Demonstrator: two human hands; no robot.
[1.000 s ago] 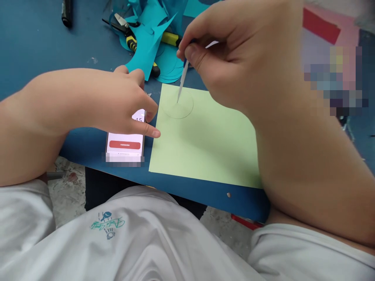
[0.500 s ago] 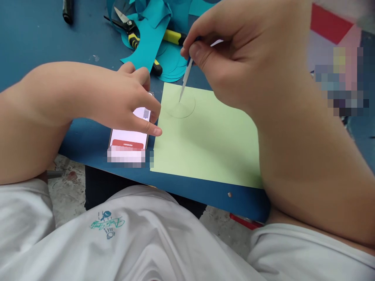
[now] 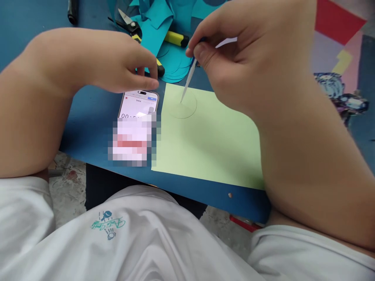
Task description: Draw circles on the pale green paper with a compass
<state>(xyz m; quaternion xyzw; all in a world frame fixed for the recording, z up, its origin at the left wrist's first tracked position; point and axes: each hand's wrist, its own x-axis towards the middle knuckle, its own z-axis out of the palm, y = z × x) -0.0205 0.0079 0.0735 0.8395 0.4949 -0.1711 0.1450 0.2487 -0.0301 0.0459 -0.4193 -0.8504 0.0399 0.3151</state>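
A light green sheet of paper [image 3: 211,144] lies on the blue table [image 3: 88,113], with a faint circle [image 3: 183,105] drawn near its top left corner. My right hand [image 3: 246,58] pinches a thin white pointed tool [image 3: 187,84], its tip resting inside the circle. My left hand [image 3: 117,62] hovers above a phone [image 3: 137,105] lying left of the sheet, fingers curled loosely and slightly blurred, with nothing visible in them.
Teal paper scraps [image 3: 164,23] are piled at the back, with yellow-and-black handled scissors [image 3: 137,29] among them. A black marker [image 3: 72,9] lies at the far left. The table's front edge runs just above my lap. Red and pink paper [image 3: 336,23] sits at the right.
My left hand lifted off the sheet's edge and the phone and moved up and back. The phone screen is now uncovered. My right hand and the tool stayed almost in place.
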